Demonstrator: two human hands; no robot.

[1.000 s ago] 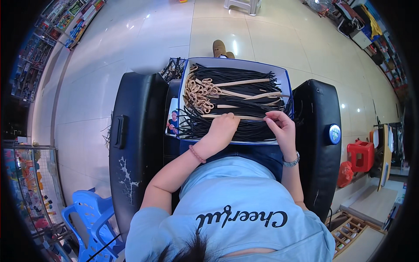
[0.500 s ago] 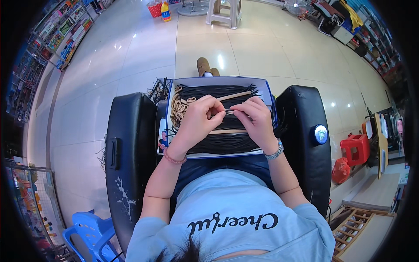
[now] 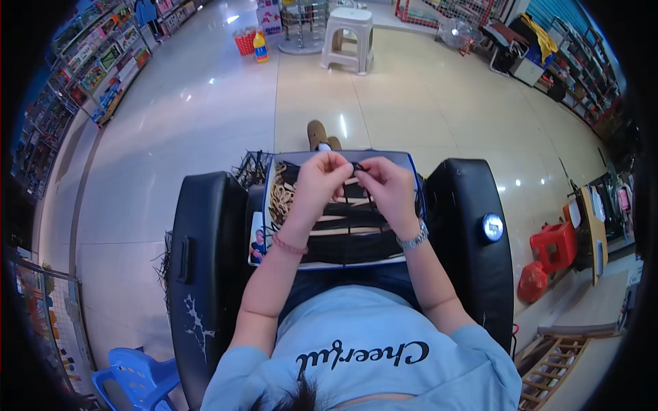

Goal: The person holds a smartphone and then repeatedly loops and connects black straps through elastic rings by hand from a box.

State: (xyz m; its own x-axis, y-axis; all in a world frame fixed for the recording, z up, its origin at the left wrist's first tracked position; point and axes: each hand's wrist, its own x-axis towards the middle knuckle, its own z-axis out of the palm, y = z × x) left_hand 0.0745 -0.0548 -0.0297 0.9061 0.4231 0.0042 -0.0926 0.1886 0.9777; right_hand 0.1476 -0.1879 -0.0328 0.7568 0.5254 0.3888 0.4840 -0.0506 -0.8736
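A shallow white-and-blue box (image 3: 421,179) lies across my lap, filled with black cords (image 3: 343,254). Beige flat strips (image 3: 327,231) cross them, and beige loops (image 3: 280,195) are heaped along the left side. Over the far part of the box, my left hand (image 3: 319,183) and my right hand (image 3: 390,185) are close together, fingertips nearly touching. Both pinch a thin black cord (image 3: 356,166), whose ends dangle below the fingers. Whether it is looped or knotted between the fingertips is too small to tell.
Black padded armrests (image 3: 207,246) flank me. A round blue-white object (image 3: 491,227) sits on the right one. More black strands (image 3: 251,166) spill out beyond the left armrest. A blue plastic chair (image 3: 140,377), red stool (image 3: 552,246) and white stool (image 3: 348,41) stand around on the tiled floor.
Both hands have lifted toward the far side of the box. A black cord now shows between the fingertips, where a beige strand was before. The view has tilted up slightly.
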